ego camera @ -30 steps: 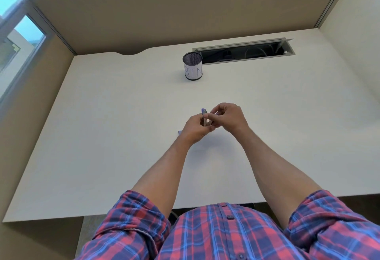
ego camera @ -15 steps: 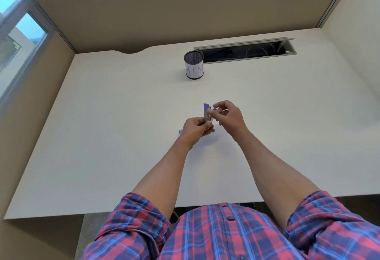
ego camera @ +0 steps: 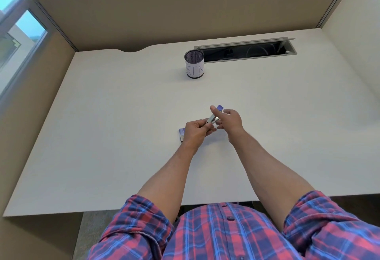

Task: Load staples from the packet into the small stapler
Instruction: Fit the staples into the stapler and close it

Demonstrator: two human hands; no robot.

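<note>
The small stapler (ego camera: 212, 118) is held above the desk, its purple lid (ego camera: 220, 107) swung up and its metal channel showing. My left hand (ego camera: 196, 131) grips the stapler's near end. My right hand (ego camera: 229, 121) lays its straight index finger against the lid, while its other fingers curl and pinch a small pale piece (ego camera: 226, 111) that looks like a strip of staples. The purple staple packet (ego camera: 181, 134) lies on the desk, mostly hidden behind my left hand.
A mesh cup labelled BIN (ego camera: 194, 67) stands at the back of the white desk (ego camera: 115, 128). Beside it is an open cable slot (ego camera: 245, 49). Partition walls close off the back and left, and a rounded panel the right.
The hands have drawn slightly apart. The stapler's purple lid has swung up and away from the base, and my right index finger now lies along it.
</note>
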